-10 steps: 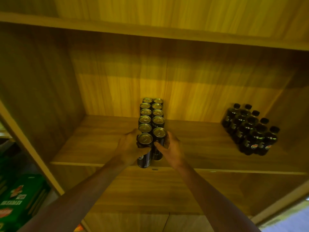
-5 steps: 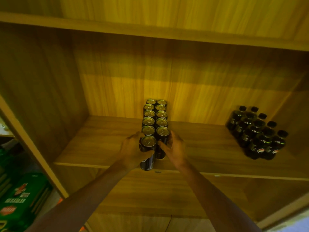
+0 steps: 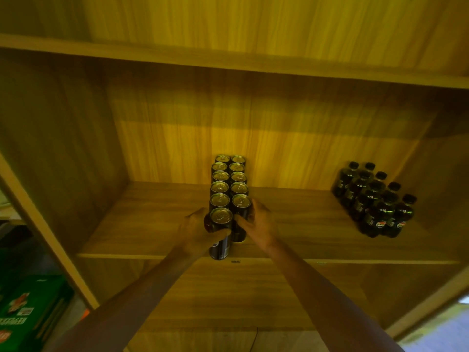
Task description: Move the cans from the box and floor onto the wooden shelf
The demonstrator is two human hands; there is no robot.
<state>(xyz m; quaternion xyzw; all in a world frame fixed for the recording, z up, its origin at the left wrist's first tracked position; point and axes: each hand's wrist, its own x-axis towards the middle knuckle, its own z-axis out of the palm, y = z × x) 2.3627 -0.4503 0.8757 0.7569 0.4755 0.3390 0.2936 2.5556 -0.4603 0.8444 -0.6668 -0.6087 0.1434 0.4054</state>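
On the wooden shelf point(image 3: 152, 224), both hands — left hand point(image 3: 196, 231), right hand point(image 3: 256, 224) — seemingly grip front cans point(image 3: 220, 224).

Dark bottles point(image 3: 375, 199) cluster at right; green cartons point(image 3: 22, 316) sit low at left.

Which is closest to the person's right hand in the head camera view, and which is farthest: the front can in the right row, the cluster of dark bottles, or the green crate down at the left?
1. Front can of the right row: held by the right hand, mid-shelf.
2. Dark bottles: on the shelf's right.
3. Green crate: lower left, outside the shelf.
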